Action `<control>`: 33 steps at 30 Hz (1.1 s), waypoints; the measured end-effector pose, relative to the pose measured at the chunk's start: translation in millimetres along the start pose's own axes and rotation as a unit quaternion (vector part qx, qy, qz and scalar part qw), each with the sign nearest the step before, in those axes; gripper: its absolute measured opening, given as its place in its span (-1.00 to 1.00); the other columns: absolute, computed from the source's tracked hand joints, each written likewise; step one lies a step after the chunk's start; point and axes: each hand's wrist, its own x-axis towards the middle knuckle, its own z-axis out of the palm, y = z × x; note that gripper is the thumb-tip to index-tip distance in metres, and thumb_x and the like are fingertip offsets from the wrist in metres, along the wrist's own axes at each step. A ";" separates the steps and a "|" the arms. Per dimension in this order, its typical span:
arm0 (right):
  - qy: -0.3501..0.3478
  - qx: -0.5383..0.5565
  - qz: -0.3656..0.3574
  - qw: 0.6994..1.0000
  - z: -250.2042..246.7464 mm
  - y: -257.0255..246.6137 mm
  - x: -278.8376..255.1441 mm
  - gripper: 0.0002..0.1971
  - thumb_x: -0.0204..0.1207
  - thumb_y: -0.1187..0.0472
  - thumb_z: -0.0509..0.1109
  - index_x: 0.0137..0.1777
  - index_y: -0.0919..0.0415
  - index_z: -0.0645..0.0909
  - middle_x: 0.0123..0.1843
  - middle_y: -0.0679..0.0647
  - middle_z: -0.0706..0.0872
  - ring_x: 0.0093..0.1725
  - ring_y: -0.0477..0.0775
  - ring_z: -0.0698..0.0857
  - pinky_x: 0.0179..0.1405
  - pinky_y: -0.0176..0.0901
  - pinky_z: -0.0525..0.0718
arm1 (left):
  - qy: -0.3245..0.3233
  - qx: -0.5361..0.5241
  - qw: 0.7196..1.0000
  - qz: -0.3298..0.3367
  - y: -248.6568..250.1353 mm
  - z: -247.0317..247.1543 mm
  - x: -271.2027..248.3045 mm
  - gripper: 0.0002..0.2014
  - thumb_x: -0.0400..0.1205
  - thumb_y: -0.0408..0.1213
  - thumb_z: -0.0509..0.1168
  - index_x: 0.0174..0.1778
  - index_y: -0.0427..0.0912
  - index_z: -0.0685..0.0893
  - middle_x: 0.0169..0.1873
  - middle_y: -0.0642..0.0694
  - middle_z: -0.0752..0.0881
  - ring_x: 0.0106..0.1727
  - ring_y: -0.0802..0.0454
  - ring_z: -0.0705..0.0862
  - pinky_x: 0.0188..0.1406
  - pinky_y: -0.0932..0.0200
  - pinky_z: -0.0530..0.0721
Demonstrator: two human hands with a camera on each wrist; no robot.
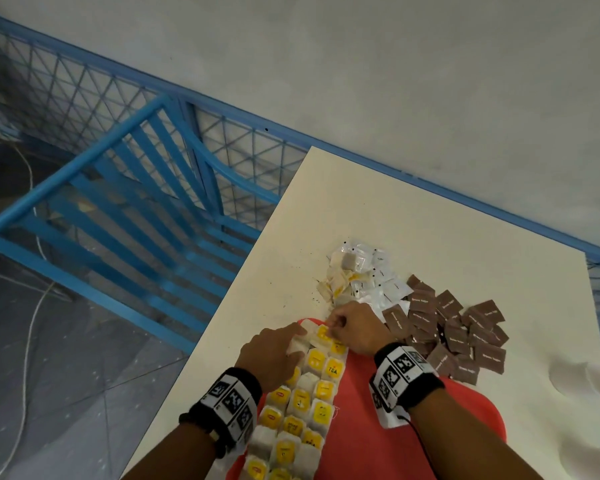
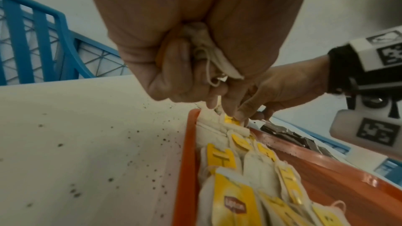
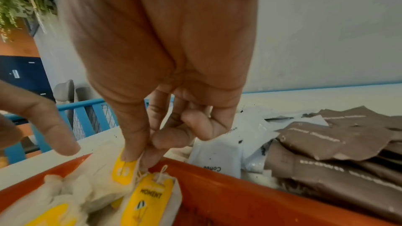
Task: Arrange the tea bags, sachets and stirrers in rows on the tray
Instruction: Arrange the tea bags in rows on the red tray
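- Tea bags point(image 1: 302, 407) lie in three close rows along the left side of the orange tray point(image 1: 378, 427), running from the near edge to its far end; the rest of the tray floor is bare.
- The right hand point(image 1: 355, 327) is at the far end of the rows, thumb and forefinger pinching the yellow tag point(image 3: 124, 169) and string of the last tea bag there, the other fingers curled loosely above.
- The left hand point(image 1: 274, 351) has its forefinger stretched out onto the far bags, while the left-wrist view shows a spare tea bag point(image 2: 206, 54) bunched in its curled fingers.
- More loose tea bags point(image 1: 336, 285) sit on the white table point(image 1: 430, 220) just beyond the tray, beside a heap of white sachets point(image 1: 378, 278) and, to the right, a heap of brown sachets point(image 1: 458, 334). No stirrers can be made out.
- Likely risks, judged from here:
  - lifting by the tag alone could let the bag swing or the string tangle with the neighbouring tag, dragging that bag out of line;
  - the pressing left finger could shove the overlapped bags sideways and skew the rows;
  - the bunched bag could tear, since specks like tea dust point(image 2: 152, 143) already dot the table;
  - three rows of bags may leave the sachets short of room.
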 end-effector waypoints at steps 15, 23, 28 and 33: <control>0.016 -0.049 -0.040 0.998 6.4 0.7 -6.5 -0.81 0.46 0.27 0.44 -0.18 -0.08 0.60 -0.08 -0.07 0.62 -0.08 -0.07 0.56 -0.02 -0.06 0.65 | -0.011 0.138 0.990 0.037 21.0 20.5 -7.4 -0.59 0.75 -0.07 0.07 0.54 0.26 0.32 0.29 -0.05 0.67 0.28 -0.12 0.65 0.22 -0.08 0.57; 0.083 0.004 -0.079 0.993 -16.1 -15.1 -42.8 -0.90 0.51 0.20 0.37 -0.18 0.01 0.68 -0.11 0.00 0.71 -0.10 -0.02 0.66 -0.04 -0.05 0.66 | 0.011 -0.329 0.944 -0.023 38.1 -14.4 -25.2 -0.23 0.49 0.58 0.01 0.21 -0.01 0.67 -0.49 0.09 0.64 -0.50 0.15 0.54 -0.47 0.12 0.55; 0.146 0.060 -0.155 0.975 -43.1 -39.8 -109.5 -0.95 0.52 0.05 0.51 -0.16 -0.06 0.72 -0.31 -0.11 0.67 -0.25 -0.08 0.64 -0.23 -0.26 0.59 | -0.177 -0.695 0.694 -0.054 59.0 -39.8 -54.8 -0.14 0.56 0.47 -0.11 0.37 -0.15 0.67 -0.50 -0.16 0.56 -0.65 0.07 0.39 -0.57 0.26 0.02; 0.188 0.094 -0.211 0.955 -62.0 -63.3 -175.0 -0.95 0.51 0.01 0.52 -0.11 -0.08 0.73 -0.31 -0.25 0.60 -0.28 -0.08 0.60 -0.30 -0.47 0.45 | -0.205 -0.703 0.680 -0.042 94.4 -47.1 -79.9 -0.09 0.47 0.55 -0.11 0.24 -0.14 0.73 -0.45 -0.22 0.58 -0.65 0.00 0.47 -0.66 0.37 0.25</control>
